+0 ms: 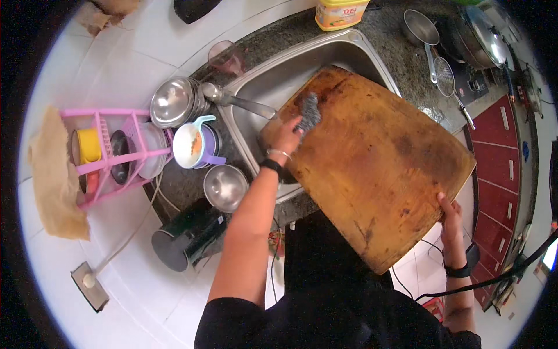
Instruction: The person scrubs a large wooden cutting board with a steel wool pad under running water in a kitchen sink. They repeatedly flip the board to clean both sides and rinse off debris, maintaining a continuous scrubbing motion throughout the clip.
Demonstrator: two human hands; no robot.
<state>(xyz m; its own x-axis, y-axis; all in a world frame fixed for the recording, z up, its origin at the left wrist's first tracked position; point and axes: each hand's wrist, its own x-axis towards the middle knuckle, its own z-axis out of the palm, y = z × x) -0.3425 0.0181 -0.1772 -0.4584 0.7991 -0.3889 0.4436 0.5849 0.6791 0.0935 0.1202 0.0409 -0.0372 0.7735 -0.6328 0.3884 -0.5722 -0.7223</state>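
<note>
A large wooden cutting board (379, 161), brown with dark stains, lies tilted over the stainless steel sink (261, 91) and reaches out past its front edge. Near the board's left edge, my left hand (285, 137) holds a grey scouring pad (310, 112) against the wood. My right hand (451, 218) grips the board's lower right edge, its thumb on top and the other fingers mostly hidden beneath. Much of the basin is covered by the board. The faucet (239, 102) points over the sink from the left, its tip close to my left hand.
Stacked metal bowls (174, 102), a handled plastic cup (188, 146) and a single metal bowl (226, 187) crowd the counter left of the sink. Beyond them stands a pink dish rack (144, 155). A yellow tub (342, 15) sits behind the sink; a saucepan (422, 28) and a strainer (444, 76) lie right.
</note>
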